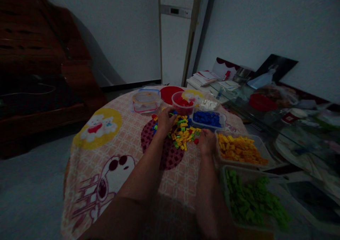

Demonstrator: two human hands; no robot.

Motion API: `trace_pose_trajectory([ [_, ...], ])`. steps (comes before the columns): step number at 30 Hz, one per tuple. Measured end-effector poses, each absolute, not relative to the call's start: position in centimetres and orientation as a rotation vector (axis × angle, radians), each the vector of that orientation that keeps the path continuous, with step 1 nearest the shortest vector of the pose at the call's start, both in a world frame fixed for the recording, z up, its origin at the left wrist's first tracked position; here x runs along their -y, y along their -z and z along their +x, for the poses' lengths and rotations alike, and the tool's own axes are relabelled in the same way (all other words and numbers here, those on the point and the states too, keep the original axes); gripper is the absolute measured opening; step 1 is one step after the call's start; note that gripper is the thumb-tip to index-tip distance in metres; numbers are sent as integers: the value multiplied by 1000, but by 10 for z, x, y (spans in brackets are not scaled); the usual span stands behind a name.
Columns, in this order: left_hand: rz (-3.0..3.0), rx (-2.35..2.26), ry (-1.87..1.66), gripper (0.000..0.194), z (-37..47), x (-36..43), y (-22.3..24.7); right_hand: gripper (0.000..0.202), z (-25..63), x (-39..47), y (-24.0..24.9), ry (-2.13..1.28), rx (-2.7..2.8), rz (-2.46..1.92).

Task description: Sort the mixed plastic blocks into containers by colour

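Note:
A loose pile of mixed toy bricks (183, 135), mostly yellow with some blue, green and red, lies on the patterned tablecloth (177, 180). My left hand (166, 120) rests over the pile's left side, fingers bent toward the bricks; whether it grips one is too dark to tell. To the right of the pile is my right hand (207, 141), its fingers curled together beside the box of yellow bricks (240, 149); what it holds, if anything, is hidden. Blue bricks (207, 118) fill a clear box just beyond it.
Green bricks (252, 197) fill a box at the near right. A round tub of red bricks (183, 102) and a box of white pieces (209, 102) stand farther back, with clear lidded containers (146, 100) to their left. A cluttered glass table (265, 123) adjoins on the right.

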State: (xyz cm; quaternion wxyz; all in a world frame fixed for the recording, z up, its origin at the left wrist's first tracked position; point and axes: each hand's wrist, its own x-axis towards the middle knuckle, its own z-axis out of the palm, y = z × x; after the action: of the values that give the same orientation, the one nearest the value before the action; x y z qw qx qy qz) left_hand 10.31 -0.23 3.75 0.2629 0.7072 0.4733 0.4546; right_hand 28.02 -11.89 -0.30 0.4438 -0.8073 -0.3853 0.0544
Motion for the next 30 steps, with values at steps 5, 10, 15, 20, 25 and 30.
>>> trace_pose_trajectory([
  [5, 1716, -1043, -1211, 34, 137, 13, -29, 33, 281, 119, 5, -143, 969, -1979],
  [10, 1637, -598, -1172, 53, 165, 25, -22, 33, 280, 119, 3, -139, 969, -1986],
  [15, 1875, -754, -1249, 50, 149, 19, -27, 33, 280, 120, 2, -123, 975, -2004],
  [20, 2158, -1377, -1131, 43, 107, 3, -26, 31, 281, 119, 4, -138, 962, -1989],
  [25, 2322, -1657, -745, 37, 89, -2, -23, 31, 280, 119, 2, -153, 938, -1995],
  [30, 2408, -1665, -519, 33, 92, 0, -27, 32, 279, 119, -1, -190, 929, -2006],
])
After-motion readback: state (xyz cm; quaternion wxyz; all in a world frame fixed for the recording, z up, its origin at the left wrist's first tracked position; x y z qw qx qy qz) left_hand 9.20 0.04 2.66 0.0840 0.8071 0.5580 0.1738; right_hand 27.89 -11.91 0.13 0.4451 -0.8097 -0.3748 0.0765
